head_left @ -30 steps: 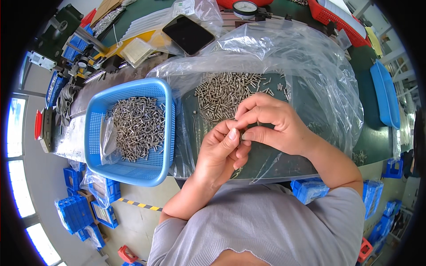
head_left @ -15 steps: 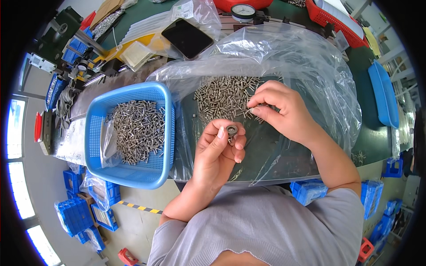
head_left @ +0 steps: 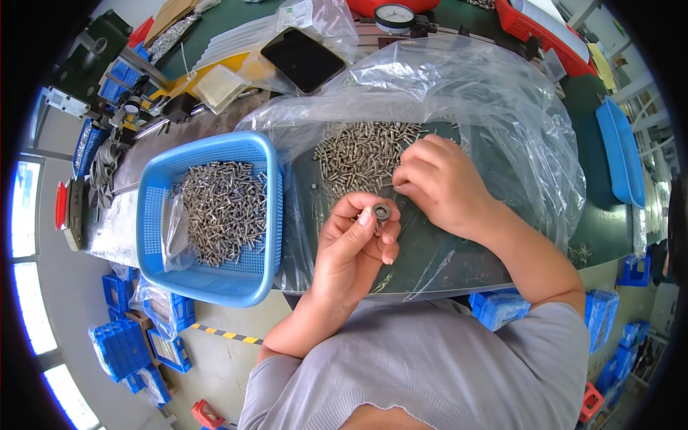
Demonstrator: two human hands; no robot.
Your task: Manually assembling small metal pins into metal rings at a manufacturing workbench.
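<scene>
In the frame's centre, the left hand (head_left: 352, 235) clamps a round metal part (head_left: 381, 212). Apart from it, the right hand (head_left: 443, 188) is curled near metal pins (head_left: 352, 156); its grip I cannot tell.

The person wears a plain pale lavender-grey fabric top (head_left: 459, 351), with a finely ribbed band (head_left: 365, 405) curving around the neckline at the near side. Its loose short sleeves (head_left: 552, 337) leave the forearms (head_left: 537, 258), left hand (head_left: 347, 236) and right hand (head_left: 444, 190) bare.
</scene>
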